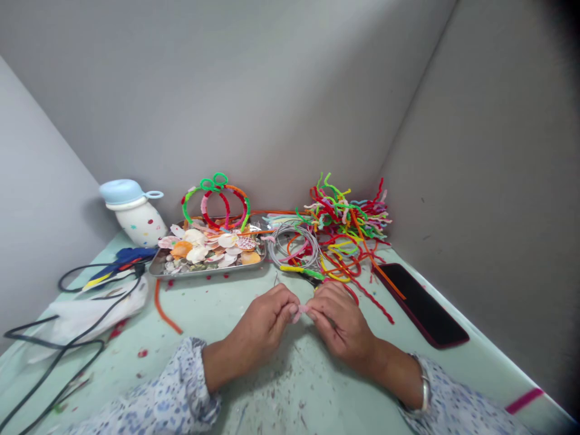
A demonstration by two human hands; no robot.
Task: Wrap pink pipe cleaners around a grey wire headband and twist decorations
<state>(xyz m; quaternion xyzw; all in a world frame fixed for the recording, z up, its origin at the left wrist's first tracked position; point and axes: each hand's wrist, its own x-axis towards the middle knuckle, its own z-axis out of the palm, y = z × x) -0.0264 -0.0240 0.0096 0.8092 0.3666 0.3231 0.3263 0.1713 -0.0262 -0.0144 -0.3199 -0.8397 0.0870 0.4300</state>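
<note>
Between my two hands, above the middle of the table, is a short pale pink pipe cleaner (302, 309), partly hidden by the fingers. My left hand (267, 317) pinches its left part, which looks bent into a small curl. On the other side my right hand (342, 317) pinches it between thumb and fingers. Just beyond my hands lie a coil of grey wire (294, 246) and a yellow and green pipe cleaner piece (302, 271). Scissors with dark blades and red handles seem to lie partly behind my right hand.
A metal tray (208, 275) of seashells stands at the back, with pipe cleaner rings (215, 205) on it. Right of it is a heap of colourful pipe cleaners (347, 211). A phone (423, 305) lies right; a white bottle (138, 220), black cable (67, 347) and plastic bag (97, 311) are left.
</note>
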